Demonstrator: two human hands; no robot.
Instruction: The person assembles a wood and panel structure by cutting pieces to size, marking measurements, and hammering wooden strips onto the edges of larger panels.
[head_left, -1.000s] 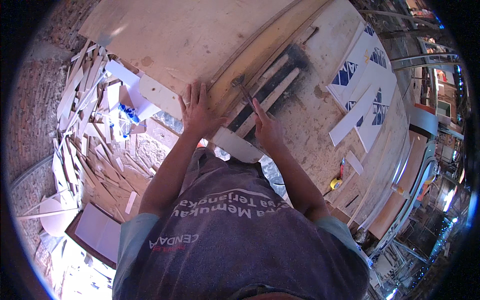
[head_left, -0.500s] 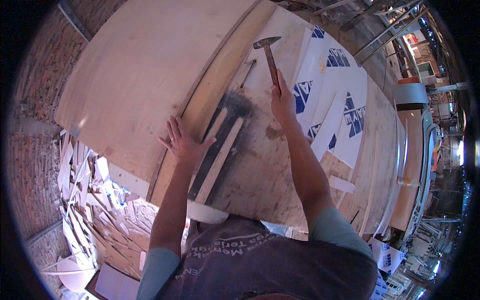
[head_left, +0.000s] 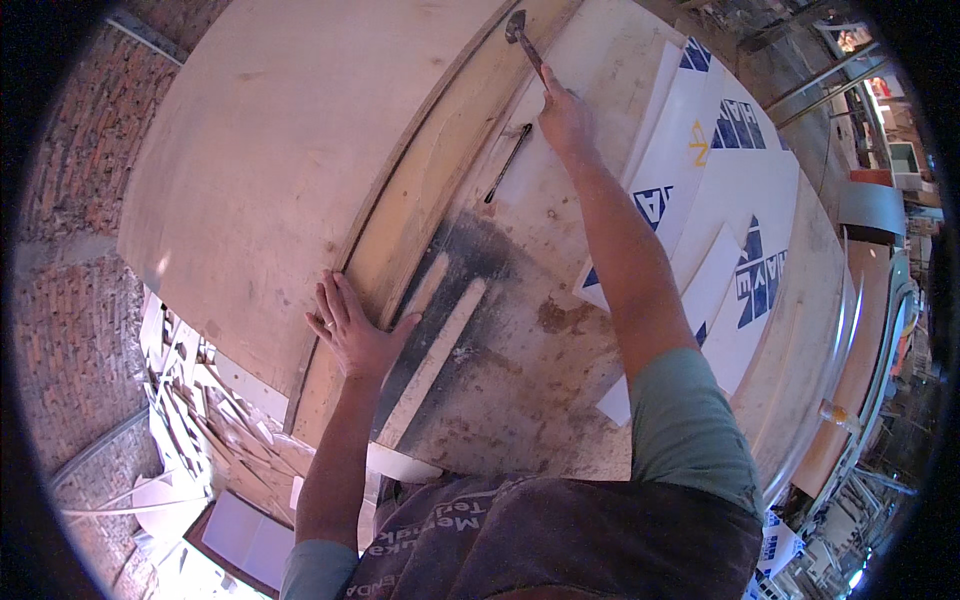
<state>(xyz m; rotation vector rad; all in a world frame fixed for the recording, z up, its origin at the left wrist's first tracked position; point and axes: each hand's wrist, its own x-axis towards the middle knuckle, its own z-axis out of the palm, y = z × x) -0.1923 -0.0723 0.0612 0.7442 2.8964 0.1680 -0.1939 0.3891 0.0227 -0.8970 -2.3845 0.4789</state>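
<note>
My right hand [head_left: 567, 118] grips the handle of a hammer [head_left: 528, 48], arm stretched far forward. The hammer's head is over the far end of a long, pale wooden strip [head_left: 425, 185] with raised edges; I cannot tell whether it touches. Across the near part of that strip lies my left hand [head_left: 350, 325], fingers spread, thumb reaching over its right edge. Right of the strip, a thin dark rod-like tool [head_left: 508, 163] rests on the worn board [head_left: 530, 370]. Two narrow wooden slats lie by my left hand, the longer slat [head_left: 440, 355] on a black-stained patch.
A large plywood sheet [head_left: 260, 150] extends left of the strip. White sheets with blue print [head_left: 710, 200] lie on the right of the board. Offcuts [head_left: 200, 400] are heaped on the floor at lower left, near a brick wall [head_left: 80, 200]. A curved panel [head_left: 845, 350] stands at far right.
My right hand has carried the hammer forward and left, from above the board to the strip's far end. My left hand stays on the strip. The view has shifted slightly.
</note>
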